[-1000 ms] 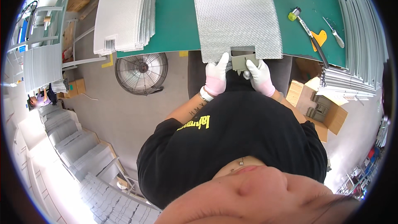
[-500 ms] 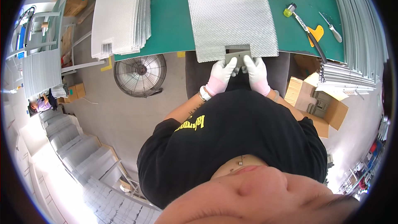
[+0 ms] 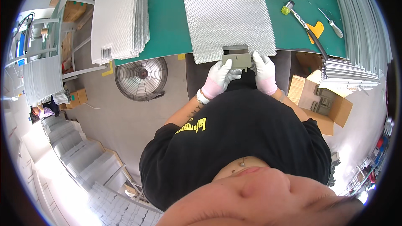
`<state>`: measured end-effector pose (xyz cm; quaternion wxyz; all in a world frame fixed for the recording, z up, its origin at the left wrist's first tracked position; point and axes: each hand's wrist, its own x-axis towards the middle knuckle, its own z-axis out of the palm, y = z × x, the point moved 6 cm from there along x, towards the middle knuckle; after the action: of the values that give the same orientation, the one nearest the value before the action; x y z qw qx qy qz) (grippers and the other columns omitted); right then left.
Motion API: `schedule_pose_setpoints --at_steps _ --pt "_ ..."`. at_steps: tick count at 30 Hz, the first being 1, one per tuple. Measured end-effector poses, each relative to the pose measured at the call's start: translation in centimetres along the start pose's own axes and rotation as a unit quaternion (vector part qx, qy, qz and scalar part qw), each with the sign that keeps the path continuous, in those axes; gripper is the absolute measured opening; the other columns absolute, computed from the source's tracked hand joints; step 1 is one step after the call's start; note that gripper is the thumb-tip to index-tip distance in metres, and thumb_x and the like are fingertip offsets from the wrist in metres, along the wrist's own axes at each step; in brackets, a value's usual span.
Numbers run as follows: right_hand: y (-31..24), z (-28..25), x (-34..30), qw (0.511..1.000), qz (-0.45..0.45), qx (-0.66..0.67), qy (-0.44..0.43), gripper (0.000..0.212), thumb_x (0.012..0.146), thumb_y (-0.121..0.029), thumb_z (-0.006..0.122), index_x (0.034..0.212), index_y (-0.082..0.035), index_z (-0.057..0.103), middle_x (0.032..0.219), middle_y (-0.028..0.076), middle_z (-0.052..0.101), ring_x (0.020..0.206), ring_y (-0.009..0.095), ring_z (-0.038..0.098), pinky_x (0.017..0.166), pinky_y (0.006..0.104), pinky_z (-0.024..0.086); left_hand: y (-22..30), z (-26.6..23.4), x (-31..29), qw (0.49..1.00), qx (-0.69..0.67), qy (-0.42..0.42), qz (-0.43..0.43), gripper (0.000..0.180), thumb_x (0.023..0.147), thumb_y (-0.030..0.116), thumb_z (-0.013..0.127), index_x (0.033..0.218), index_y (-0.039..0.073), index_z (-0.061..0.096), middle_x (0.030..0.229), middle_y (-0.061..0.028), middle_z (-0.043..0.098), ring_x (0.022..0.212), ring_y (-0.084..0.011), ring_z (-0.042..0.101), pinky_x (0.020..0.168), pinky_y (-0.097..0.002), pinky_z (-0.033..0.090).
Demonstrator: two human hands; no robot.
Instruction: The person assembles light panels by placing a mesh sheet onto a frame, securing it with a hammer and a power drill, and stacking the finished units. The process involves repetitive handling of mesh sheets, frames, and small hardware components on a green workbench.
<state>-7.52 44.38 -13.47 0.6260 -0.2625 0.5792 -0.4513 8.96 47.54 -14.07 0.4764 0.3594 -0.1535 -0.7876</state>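
A silver-white mesh panel (image 3: pixel 228 14) lies on the green tabletop, its notched near end overhanging the front edge. A grey-green rectangular plastic part (image 3: pixel 237 60) sits at that notch. My left hand (image 3: pixel 220 77), in a white glove with a pink cuff, pinches the part's left end, thumb on top and other fingers underneath. At the panel's near right corner is my gloved right hand (image 3: pixel 264 73), closed at the mesh edge beside the part's right end. Its fingertips are partly hidden, and whether they also touch the part is unclear.
A stack of mesh panels (image 3: pixel 117 16) stands left on the green table (image 3: pixel 165 21). To the right lie a mallet (image 3: pixel 299 21), an orange scraper (image 3: pixel 317 29), a screwdriver (image 3: pixel 335 27) and stacked panels (image 3: pixel 362 25). Below are a floor fan (image 3: pixel 142 79) and an open carton (image 3: pixel 341 111) with grey parts.
My right hand has shifted from the part's right end toward the mesh corner. The part shows more of its face, and the panel and tabletop items sit slightly further left in view.
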Motion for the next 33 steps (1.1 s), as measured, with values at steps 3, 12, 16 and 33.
schedule_pose_setpoints --at_steps 3,12,16,33 --pt "1.0 -0.4 0.6 0.999 0.021 -0.006 -0.04 0.038 0.098 -0.036 0.068 0.104 0.001 0.062 0.086 0.003 0.064 0.074 0.01 0.058 0.072 0.0253 0.049 0.4 1.0 -1.1 0.997 0.019 -0.008 -0.071 0.048 0.108 0.039 0.048 0.135 -0.001 0.053 0.117 -0.013 0.066 0.106 -0.0215 0.065 0.094 -0.0378 0.054" --pt "1.7 3.7 0.1 0.962 -0.015 0.021 -0.272 0.044 0.107 -0.042 0.046 0.119 -0.002 0.061 0.096 0.003 0.066 0.079 0.01 0.058 0.074 0.0261 0.048 15.6 9.8 5.5 0.538 0.798 -0.204 0.179 0.061 0.093 0.047 0.062 0.145 0.015 0.053 0.148 -0.0212 0.049 0.137 -0.0352 0.046 0.116 -0.0504 0.033" --pt "0.4 0.6 0.0 0.991 -0.076 0.076 -0.075 0.042 0.108 -0.039 0.044 0.121 -0.001 0.058 0.088 0.006 0.065 0.071 0.012 0.057 0.065 0.0272 0.046 11.2 10.4 9.6 0.309 0.865 -0.184 0.35 0.069 0.091 0.057 0.059 0.149 0.02 0.049 0.156 -0.0206 0.039 0.145 -0.045 0.031 0.119 -0.0627 0.019" --pt "-0.4 -2.8 -0.7 0.987 -0.066 0.14 -0.031 0.018 0.102 -0.024 0.062 0.104 -0.006 0.065 0.097 -0.002 0.066 0.086 0.005 0.059 0.076 0.0248 0.05 6.0 12.0 4.8 0.385 0.872 -0.086 0.289 0.064 0.093 0.048 0.057 0.151 0.022 0.046 0.156 -0.0228 0.036 0.144 -0.049 0.029 0.12 -0.0628 0.014"
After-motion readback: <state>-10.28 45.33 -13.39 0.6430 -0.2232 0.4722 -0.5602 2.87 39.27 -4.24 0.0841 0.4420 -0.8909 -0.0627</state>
